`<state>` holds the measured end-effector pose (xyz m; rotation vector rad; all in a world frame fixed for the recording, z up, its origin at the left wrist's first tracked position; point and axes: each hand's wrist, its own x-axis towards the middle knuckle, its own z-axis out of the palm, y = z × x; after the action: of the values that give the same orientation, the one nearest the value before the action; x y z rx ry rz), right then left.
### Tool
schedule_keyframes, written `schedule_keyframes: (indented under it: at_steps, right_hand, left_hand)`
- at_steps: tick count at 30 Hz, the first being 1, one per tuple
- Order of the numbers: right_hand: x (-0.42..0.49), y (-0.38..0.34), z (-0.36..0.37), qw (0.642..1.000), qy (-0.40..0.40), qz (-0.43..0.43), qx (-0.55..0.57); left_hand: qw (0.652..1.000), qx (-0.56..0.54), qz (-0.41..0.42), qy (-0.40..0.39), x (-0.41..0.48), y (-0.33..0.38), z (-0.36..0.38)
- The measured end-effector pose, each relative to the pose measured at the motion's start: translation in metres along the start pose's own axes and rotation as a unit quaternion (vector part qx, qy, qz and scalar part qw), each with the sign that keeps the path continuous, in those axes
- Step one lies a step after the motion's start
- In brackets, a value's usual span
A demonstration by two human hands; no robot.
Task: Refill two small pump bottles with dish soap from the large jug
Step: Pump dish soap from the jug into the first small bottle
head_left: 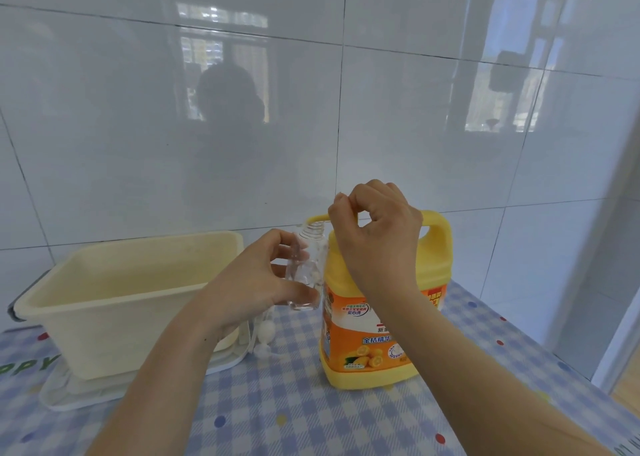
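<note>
A loose pump top (265, 331) lies on the checked tablecloth (294, 414), just below the left hand (273, 272), which grips the uncapped small bottle (306, 275) upright against the jug (381, 334). The right hand (375, 230) is curled over the jug's yellow spout (317, 218) — if the narrow neck drifts off the tip, soap will likely spill onto the cloth. Behind, a cream basin (114, 282) crowds the left.

One left hand (254, 284), one right hand (379, 239), one clear bottle (313, 265), one yellow jug (377, 369), one tub (104, 338)
</note>
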<state>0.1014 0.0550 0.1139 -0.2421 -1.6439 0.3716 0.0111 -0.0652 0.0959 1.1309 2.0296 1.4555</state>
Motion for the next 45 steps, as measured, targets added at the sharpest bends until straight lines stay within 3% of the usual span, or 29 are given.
schedule_keyframes:
  at_steps: [8, 45]
  right_hand:
    - [0.019, -0.005, -0.006, 1.000, -0.023, 0.002, -0.009]
    - [-0.007, 0.007, 0.000, 1.000, -0.006, -0.005, 0.001]
  left_hand:
    - [0.998, -0.044, 0.020, 0.026, -0.002, -0.001, -0.003]
    - [0.999, 0.039, 0.007, 0.020, 0.001, -0.006, -0.005]
